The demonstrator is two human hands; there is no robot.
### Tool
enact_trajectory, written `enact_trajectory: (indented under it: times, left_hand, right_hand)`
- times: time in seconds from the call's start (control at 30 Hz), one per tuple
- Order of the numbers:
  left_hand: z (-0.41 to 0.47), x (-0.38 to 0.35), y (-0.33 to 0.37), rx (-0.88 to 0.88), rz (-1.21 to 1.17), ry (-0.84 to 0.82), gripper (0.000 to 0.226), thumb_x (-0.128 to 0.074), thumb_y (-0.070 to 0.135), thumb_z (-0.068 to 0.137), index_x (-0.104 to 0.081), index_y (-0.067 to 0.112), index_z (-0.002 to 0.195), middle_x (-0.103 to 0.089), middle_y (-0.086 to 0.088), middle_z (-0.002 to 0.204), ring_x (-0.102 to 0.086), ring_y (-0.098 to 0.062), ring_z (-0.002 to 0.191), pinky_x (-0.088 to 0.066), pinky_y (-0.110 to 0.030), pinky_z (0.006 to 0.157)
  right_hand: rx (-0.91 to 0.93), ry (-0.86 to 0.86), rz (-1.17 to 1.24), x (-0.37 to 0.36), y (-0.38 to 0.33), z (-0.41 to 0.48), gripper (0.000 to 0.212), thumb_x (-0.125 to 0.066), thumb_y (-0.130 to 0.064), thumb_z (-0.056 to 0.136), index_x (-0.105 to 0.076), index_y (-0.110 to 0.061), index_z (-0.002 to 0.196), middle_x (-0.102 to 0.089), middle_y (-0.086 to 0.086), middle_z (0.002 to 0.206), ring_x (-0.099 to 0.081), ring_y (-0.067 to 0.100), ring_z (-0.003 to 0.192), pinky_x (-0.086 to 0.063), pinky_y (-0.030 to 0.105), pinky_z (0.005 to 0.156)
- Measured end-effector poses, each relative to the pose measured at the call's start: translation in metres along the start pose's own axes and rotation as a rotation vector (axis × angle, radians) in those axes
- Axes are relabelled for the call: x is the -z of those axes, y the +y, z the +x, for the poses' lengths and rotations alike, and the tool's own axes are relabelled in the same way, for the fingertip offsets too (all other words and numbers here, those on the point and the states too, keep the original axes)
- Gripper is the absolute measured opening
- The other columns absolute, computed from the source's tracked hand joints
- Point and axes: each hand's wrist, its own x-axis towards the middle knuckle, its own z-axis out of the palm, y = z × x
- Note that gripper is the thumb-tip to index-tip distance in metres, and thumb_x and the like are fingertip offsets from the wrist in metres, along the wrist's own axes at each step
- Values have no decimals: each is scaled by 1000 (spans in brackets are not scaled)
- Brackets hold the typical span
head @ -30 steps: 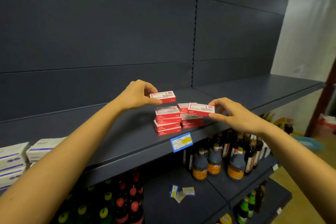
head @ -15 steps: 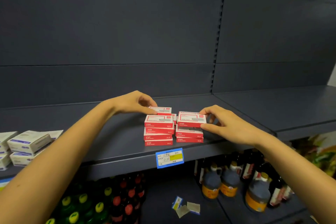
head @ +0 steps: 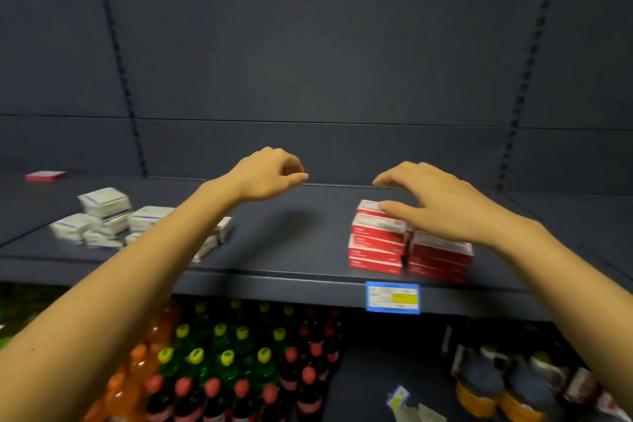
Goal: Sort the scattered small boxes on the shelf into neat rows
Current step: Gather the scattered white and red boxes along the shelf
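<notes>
Under the right hand (head: 435, 205): red boxes (head: 376, 243), two stacks side by side near the front edge of the shelf (head: 291, 250). Fingers spread and relaxed above them, gripping nothing; thumb at the top box, touching or just clear, hard to tell. Well to the left of the stacks, the left hand (head: 267, 175), loosely curled, holding nothing. Below and left of its forearm: white boxes (head: 106, 216), jumbled, some tilted. Far off to that hand's left, at the back: one stray red box (head: 46, 176).

Probably light, stiff card, smooth enough to slide on each other. Best pinched by the long sides, thumb in front and fingers behind, or squared up with flat palms. Easy to topple if nudged high.

Flat dark shelf, bare between the hands. Under the right wrist, a price tag (head: 392, 297); bottles (head: 222, 370) lower down.
</notes>
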Motion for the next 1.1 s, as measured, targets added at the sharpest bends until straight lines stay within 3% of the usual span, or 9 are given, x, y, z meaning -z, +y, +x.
enact_trajectory:
  times: [0.1,0.27,0.37,0.57,0.73,0.87,1.1]
  left_hand:
    - [-37,21,-28,85,132,106,34,-48,38,92,-63,15,112,-65,-5,116,-61,-22,99,-47,-31,79]
    - [-125,70,-82,318,150,222,32,-51,39,90,-64,15,108,-66,-4,114,-61,-21,99,-50,-35,84]
    - [-178,93,-113,444,238,200,31,-51,40,90,-64,17,107,-66,-3,112,-61,-21,97,-46,-31,78]
    - [-264,128,-174,659,331,163,34,-49,42,90,-62,17,110,-64,-4,116,-60,-22,101,-49,-37,85]
    - [-319,155,-234,713,378,128,35,-48,42,90,-61,16,110,-64,-4,116,-60,-22,103,-48,-36,83]
    - [-357,177,-288,710,388,124,35,-47,42,91,-61,16,110,-64,-5,115,-60,-21,100,-45,-30,76]
    - [-412,201,-374,702,363,106,35,-48,39,91,-60,13,111,-64,-6,115,-60,-23,101,-49,-33,82]
  right_hand:
    - [127,3,26,-15,-38,35,39,-46,-42,92,-43,-32,129,-47,-14,134,-40,10,125,-41,36,96]
    - [328,-4,134,-43,-124,93,39,-46,-39,93,-43,-31,130,-47,-12,134,-41,11,124,-43,38,96]
    - [441,-13,174,-57,-183,116,40,-46,-39,93,-43,-29,131,-47,-10,135,-41,13,125,-42,38,93]
    - [567,-84,209,-87,-295,150,39,-46,-37,93,-44,-27,130,-48,-4,136,-46,19,122,-43,39,91]
    - [576,-122,256,-110,-382,176,41,-49,-36,92,-45,-23,131,-49,-2,137,-48,19,123,-43,41,100]
    - [572,-143,267,-132,-447,198,41,-50,-35,92,-45,-22,131,-49,0,136,-48,20,123,-44,42,100]
    - [525,-192,310,-169,-545,237,41,-51,-35,92,-47,-21,130,-52,2,134,-51,20,120,-46,38,99]
